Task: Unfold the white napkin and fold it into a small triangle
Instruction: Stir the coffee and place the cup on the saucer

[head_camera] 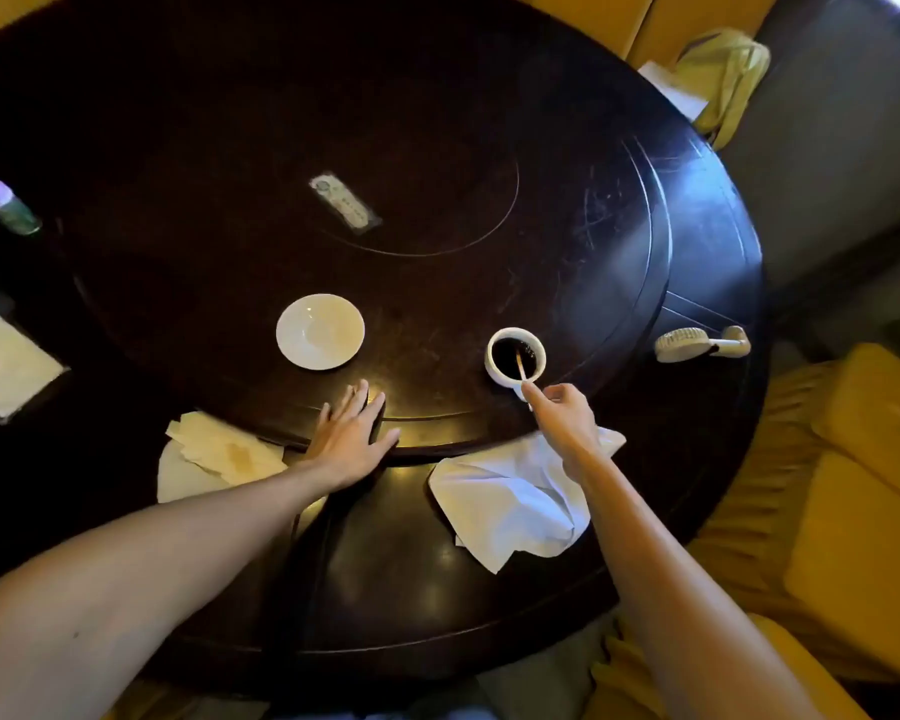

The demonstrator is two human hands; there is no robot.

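Note:
The white napkin (510, 504) lies crumpled and partly spread on the dark round table (417, 589), near the front edge, under my right forearm. My right hand (562, 415) is just beyond it, fingers pinched on a thin stick (520, 367) that stands in a white cup (515, 356) of dark liquid. My left hand (352, 433) rests flat, fingers apart, on the rim of the raised turntable (437, 283), left of the napkin and holding nothing.
An empty white saucer (320, 331) sits on the turntable ahead of my left hand. Stained paper napkins (224, 449) lie at the left. A small hand fan (700, 344) lies at the right edge, a wrapped packet (345, 202) mid-table, a bottle (4, 205) far left. Yellow chairs (853, 511) surround the table.

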